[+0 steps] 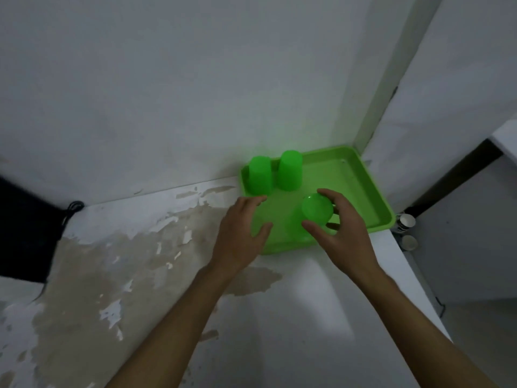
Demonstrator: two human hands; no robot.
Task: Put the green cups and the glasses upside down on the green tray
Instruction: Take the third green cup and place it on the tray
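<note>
On the tray [361,175], near right: my right hand [342,231] curled around inverted cup [317,207] | left hand [240,233] spread, empty | two cups [260,175] inverted far left.

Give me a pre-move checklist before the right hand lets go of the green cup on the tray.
1. Third green plastic cup over the green rectangular tray, base up: ok.
2. Its rim fully seated on the tray floor: cannot tell, hidden below.
3. Right hand around that cup, fingers curled: ok; firm contact cannot tell.
4. Left hand empty, open above the tray's near left edge: ok.
5. Two green cups upside down at the tray's far left, clear of the third: ok.
6. Glasses on the tray: not ok, none visible.
</note>
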